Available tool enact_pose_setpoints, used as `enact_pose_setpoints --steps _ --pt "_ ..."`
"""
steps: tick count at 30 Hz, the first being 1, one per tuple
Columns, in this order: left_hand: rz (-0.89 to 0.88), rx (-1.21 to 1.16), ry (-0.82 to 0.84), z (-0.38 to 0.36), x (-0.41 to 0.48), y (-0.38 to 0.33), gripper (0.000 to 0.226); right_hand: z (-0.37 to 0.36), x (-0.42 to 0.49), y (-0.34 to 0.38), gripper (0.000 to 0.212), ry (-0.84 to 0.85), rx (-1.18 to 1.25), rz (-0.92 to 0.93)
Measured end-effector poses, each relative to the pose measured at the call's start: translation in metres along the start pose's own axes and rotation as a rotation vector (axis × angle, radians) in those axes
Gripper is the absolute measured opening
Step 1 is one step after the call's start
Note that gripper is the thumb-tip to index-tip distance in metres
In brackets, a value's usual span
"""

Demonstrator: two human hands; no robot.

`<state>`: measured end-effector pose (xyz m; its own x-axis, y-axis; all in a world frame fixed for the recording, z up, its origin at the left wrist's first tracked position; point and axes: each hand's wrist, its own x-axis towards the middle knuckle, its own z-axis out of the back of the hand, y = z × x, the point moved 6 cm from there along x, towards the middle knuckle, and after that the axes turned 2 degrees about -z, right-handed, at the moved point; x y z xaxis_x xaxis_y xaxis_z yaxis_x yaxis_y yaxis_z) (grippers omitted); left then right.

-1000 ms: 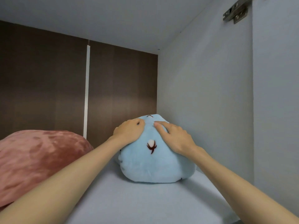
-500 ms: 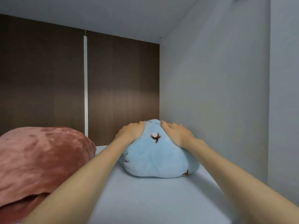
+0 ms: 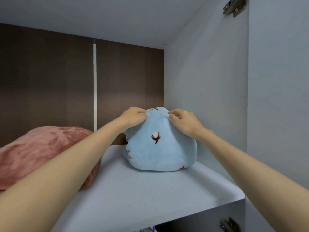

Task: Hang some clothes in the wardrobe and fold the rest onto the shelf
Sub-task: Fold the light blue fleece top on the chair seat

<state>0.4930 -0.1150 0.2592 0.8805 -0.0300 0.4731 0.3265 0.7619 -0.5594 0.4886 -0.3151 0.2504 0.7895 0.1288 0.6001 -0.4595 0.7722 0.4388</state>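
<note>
Fluffy blue fleece bundle (image 3: 160, 148), plush pink blanket (image 3: 41, 148), matt grey shelf (image 3: 142, 198).

Pale blue, dusty pink and grey against dark brown

The fleece bundle (image 3: 160, 148) is light blue, dotted with small motifs — white tufts on dark reddish-brown sprigs. The plush blanket (image 3: 41, 148) is a mottled dusty pink. The shelf (image 3: 133, 195), side wall (image 3: 205, 91) and ceiling (image 3: 100, 15) are plain pale grey — the back panel (image 3: 46, 81) is dark brown, split by one thin whitish strip (image 3: 95, 87).
</note>
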Motion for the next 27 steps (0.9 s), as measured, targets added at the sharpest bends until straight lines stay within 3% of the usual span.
enact_pose_setpoints --steps 14,22,27 --pt "-0.076 -0.019 -0.117 0.014 -0.11 -0.048 0.04 0.035 -0.072 0.023 0.03 -0.073 0.128 0.044" --pt "-0.202 -0.018 -0.123 0.02 -0.222 -0.079 0.035 0.06 -0.18 0.043 0.025 -0.123 0.098 0.021" --pt "-0.287 -0.082 -0.028 -0.004 -0.288 -0.092 0.035 0.07 -0.265 0.051 0.025 -0.131 0.061 -0.082"
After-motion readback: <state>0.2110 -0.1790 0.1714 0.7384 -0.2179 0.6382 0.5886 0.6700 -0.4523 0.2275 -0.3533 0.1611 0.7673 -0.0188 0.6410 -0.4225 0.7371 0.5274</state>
